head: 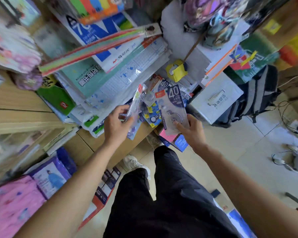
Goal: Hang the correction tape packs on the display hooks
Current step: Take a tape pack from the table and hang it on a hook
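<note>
Grip: right hand pinches a clear-blister, blue-carded correction tape pack at its lower end; left hand clasps a thin sheaf of similar packs beside it. Light, stiff, slick (best held by card edges, I'd judge).

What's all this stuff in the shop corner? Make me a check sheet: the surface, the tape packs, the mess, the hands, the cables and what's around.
Surface: brown cardboard box under the hands, paper stacks behind it.
Job's things: pack marked 40 and bunch of packs held; loose packs between them; display hooks: nothing seen.
Clutter: yellow object, white box, green box.
Hands: left hand grips the bunch of packs; right hand holds the pack marked 40.
Cables: tangle on the floor, right side.
Surroundings: backpack, tiled floor, pink packages.
</note>
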